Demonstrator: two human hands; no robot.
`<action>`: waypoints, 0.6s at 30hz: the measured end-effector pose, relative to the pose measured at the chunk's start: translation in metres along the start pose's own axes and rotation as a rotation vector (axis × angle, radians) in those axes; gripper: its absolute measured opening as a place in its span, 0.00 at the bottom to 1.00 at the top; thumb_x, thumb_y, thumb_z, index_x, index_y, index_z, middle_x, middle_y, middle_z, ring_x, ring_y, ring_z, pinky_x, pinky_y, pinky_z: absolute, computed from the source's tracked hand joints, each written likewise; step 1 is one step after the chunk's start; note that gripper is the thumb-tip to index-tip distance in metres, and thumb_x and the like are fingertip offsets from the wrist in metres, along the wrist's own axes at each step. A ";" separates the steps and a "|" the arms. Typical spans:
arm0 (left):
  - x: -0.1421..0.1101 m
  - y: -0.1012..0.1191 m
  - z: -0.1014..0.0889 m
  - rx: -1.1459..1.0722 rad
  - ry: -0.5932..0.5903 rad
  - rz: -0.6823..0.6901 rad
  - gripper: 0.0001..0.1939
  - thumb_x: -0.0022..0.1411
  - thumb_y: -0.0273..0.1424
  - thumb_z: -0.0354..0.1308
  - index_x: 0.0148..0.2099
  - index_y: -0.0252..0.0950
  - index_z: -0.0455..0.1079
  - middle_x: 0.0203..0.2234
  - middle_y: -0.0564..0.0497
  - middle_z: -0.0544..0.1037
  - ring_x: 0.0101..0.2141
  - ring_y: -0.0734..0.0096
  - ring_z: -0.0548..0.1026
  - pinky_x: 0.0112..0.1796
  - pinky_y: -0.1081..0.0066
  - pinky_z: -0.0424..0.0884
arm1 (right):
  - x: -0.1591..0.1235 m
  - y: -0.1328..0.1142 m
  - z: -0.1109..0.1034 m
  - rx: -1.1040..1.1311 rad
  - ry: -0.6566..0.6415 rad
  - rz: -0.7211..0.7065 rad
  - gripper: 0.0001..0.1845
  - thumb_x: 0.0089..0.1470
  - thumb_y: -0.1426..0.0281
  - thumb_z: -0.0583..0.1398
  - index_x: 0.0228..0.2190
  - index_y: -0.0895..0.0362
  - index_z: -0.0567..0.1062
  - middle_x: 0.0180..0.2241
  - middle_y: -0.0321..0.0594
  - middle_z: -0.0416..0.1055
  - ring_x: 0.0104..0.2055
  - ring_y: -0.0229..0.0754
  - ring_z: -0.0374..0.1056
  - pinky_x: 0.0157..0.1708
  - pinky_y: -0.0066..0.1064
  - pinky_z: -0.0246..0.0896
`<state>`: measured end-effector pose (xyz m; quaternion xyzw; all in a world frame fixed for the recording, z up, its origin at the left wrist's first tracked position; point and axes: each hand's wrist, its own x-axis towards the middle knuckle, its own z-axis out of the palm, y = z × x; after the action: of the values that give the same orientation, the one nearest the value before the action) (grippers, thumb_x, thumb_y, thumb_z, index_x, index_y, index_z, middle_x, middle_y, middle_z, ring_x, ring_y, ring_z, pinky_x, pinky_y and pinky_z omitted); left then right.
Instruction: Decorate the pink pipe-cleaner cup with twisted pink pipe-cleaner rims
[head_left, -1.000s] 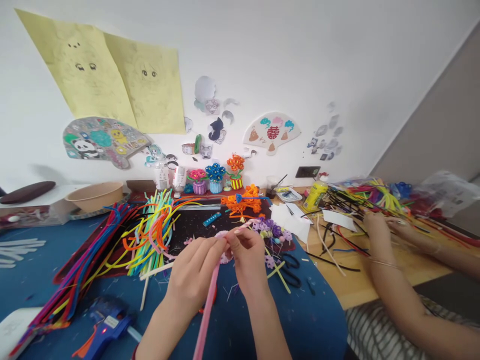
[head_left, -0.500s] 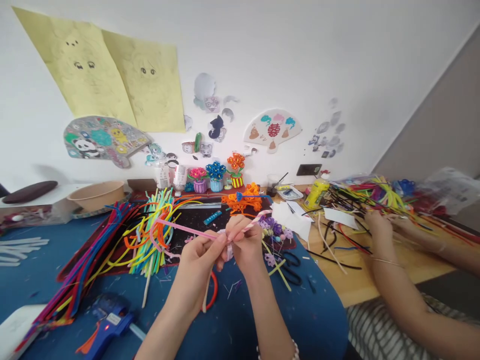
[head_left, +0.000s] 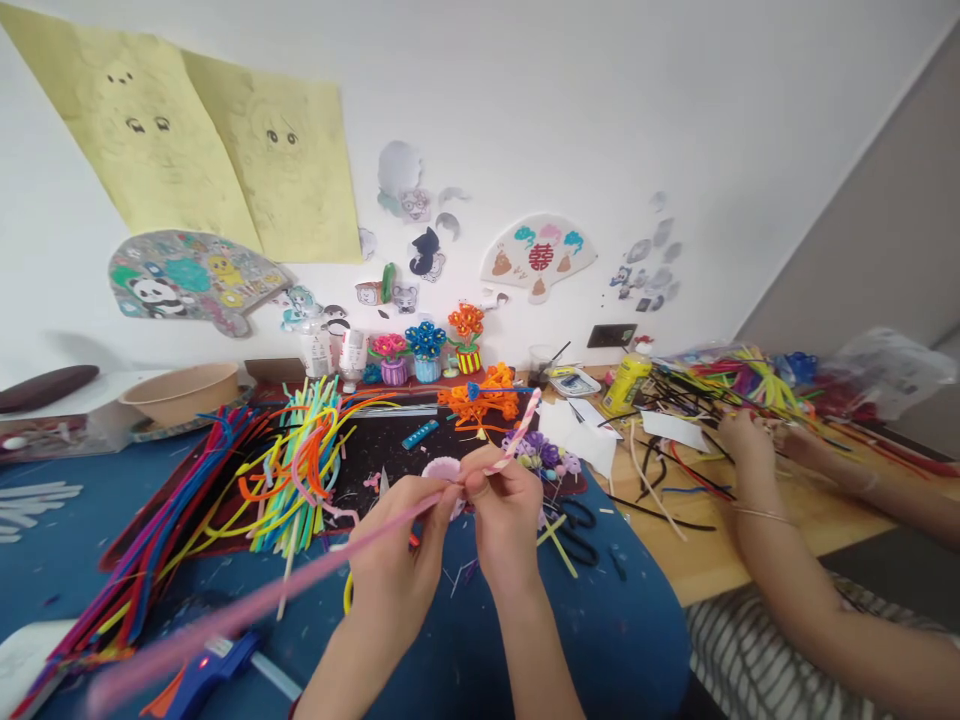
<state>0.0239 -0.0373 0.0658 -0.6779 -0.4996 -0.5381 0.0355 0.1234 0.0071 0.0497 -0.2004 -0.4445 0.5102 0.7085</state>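
Note:
My left hand [head_left: 397, 560] is closed, pinching a long pink pipe cleaner [head_left: 285, 590] whose free end sweeps down to the lower left, close to the camera and blurred. Right against it, my right hand [head_left: 504, 515] has its thumb and fingers closed on a pink-and-white twisted pipe cleaner [head_left: 529, 415] that sticks up to the right. A pale pink coiled piece [head_left: 441, 468] shows just behind the fingertips; which hand bears it is hidden. The two hands touch at the fingertips above the blue tabletop.
Bundled coloured pipe cleaners [head_left: 300, 470] lie to the left, near a blue glue gun [head_left: 217, 670]. Black-handled scissors [head_left: 577, 535] lie right of my hands. Potted pipe-cleaner flowers [head_left: 427, 355] stand along the wall. At the right, another person's hand [head_left: 746, 440] works over the wooden table.
The pink pipe cleaner's free end has swung from pointing up left to down left, towards the camera. The twisted piece now points more steeply upward. The view has shifted slightly.

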 end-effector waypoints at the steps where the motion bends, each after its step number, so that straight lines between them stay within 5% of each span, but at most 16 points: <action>1: 0.001 0.005 0.001 -0.123 -0.031 -0.156 0.08 0.64 0.30 0.57 0.31 0.36 0.70 0.22 0.54 0.74 0.22 0.77 0.71 0.25 0.77 0.65 | 0.002 0.002 0.000 0.028 -0.006 -0.038 0.18 0.46 0.55 0.68 0.20 0.56 0.76 0.20 0.35 0.67 0.22 0.36 0.59 0.22 0.29 0.53; 5: 0.008 0.021 0.002 -0.761 -0.177 -0.740 0.17 0.61 0.40 0.57 0.25 0.35 0.66 0.17 0.56 0.66 0.19 0.78 0.63 0.21 0.77 0.61 | 0.011 0.008 0.002 0.108 -0.027 -0.129 0.19 0.42 0.53 0.70 0.17 0.54 0.76 0.18 0.35 0.66 0.23 0.39 0.61 0.25 0.32 0.56; 7: 0.009 0.023 0.001 -0.891 -0.220 -0.851 0.17 0.60 0.41 0.58 0.26 0.35 0.65 0.17 0.56 0.65 0.19 0.79 0.62 0.21 0.77 0.61 | 0.014 0.007 0.001 0.139 -0.040 -0.125 0.20 0.40 0.53 0.71 0.16 0.54 0.75 0.17 0.35 0.65 0.23 0.39 0.60 0.24 0.32 0.55; 10: 0.007 0.017 -0.001 -0.578 -0.154 -0.580 0.14 0.63 0.37 0.56 0.27 0.35 0.67 0.18 0.56 0.68 0.19 0.78 0.65 0.22 0.77 0.62 | 0.011 0.004 -0.002 0.126 -0.083 -0.021 0.19 0.42 0.54 0.70 0.19 0.55 0.76 0.19 0.35 0.66 0.23 0.38 0.60 0.24 0.31 0.55; 15: 0.002 -0.005 -0.007 0.196 0.054 0.321 0.05 0.64 0.24 0.54 0.39 0.34 0.72 0.28 0.49 0.79 0.29 0.71 0.75 0.32 0.73 0.68 | 0.000 -0.004 -0.005 0.007 -0.054 0.196 0.13 0.47 0.61 0.69 0.25 0.57 0.76 0.21 0.34 0.69 0.21 0.34 0.61 0.22 0.28 0.55; 18: 0.002 -0.008 -0.007 0.277 0.061 0.472 0.06 0.64 0.23 0.54 0.41 0.34 0.72 0.28 0.47 0.80 0.29 0.68 0.75 0.33 0.71 0.69 | -0.003 -0.006 -0.005 -0.023 0.013 0.184 0.13 0.45 0.62 0.70 0.22 0.57 0.76 0.20 0.34 0.70 0.19 0.34 0.60 0.20 0.27 0.53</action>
<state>0.0131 -0.0368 0.0663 -0.7476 -0.3956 -0.4616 0.2673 0.1304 0.0029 0.0503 -0.2519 -0.4257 0.5666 0.6590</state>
